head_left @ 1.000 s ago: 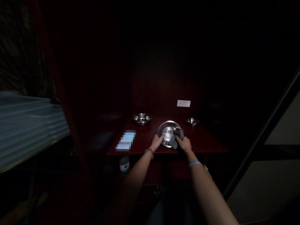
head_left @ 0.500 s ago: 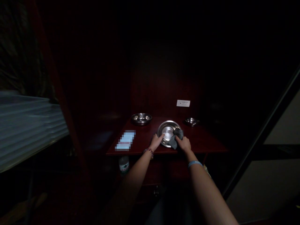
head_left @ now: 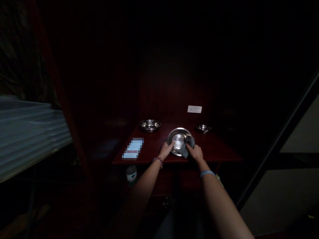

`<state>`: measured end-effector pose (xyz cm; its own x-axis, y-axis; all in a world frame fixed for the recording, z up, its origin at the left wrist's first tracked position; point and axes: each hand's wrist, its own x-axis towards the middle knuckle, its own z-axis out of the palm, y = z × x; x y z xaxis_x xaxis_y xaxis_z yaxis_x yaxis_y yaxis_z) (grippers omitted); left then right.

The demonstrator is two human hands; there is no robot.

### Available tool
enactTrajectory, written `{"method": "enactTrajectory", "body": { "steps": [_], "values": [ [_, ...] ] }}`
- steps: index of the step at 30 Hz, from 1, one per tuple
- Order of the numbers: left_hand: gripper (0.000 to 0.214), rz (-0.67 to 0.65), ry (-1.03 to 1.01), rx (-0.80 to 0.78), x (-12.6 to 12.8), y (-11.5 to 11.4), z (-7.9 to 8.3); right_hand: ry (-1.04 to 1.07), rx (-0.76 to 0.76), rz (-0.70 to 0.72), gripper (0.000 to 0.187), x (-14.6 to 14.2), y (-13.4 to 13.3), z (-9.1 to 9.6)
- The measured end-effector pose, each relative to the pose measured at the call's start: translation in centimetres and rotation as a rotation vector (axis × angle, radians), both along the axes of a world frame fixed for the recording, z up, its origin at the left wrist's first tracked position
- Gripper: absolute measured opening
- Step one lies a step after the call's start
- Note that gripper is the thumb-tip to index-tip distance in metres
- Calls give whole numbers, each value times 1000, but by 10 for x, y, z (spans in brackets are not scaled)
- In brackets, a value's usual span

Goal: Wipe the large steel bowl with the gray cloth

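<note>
A shiny steel bowl is tilted toward me above the front part of the dark red shelf. My left hand grips its left rim, the thumb inside and the other fingers hidden behind. At the bowl's lower right, my right hand is closed on a grey cloth, which lies over the rim and partly inside the bowl. Two more steel bowls rest farther back: a wide one on the left and a smaller one on the right.
A blurred-out pale rectangle lies at the shelf's left front. Below the shelf edge stands a clear bottle with a label. On the back wall is a white socket panel. Pale ribbed sheets are at far left.
Both hands, the bowl and the cloth keep nearly the same places. The whole view has shifted very slightly.
</note>
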<state>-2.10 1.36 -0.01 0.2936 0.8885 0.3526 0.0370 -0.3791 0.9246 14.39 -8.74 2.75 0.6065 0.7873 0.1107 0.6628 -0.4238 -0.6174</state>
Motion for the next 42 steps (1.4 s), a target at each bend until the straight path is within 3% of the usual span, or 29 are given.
{"method": "enactTrajectory", "body": {
  "steps": [42],
  "values": [
    [43, 17, -27, -47, -1, 0, 2, -28, -17, -13, 58, -7, -3, 4]
  ]
}}
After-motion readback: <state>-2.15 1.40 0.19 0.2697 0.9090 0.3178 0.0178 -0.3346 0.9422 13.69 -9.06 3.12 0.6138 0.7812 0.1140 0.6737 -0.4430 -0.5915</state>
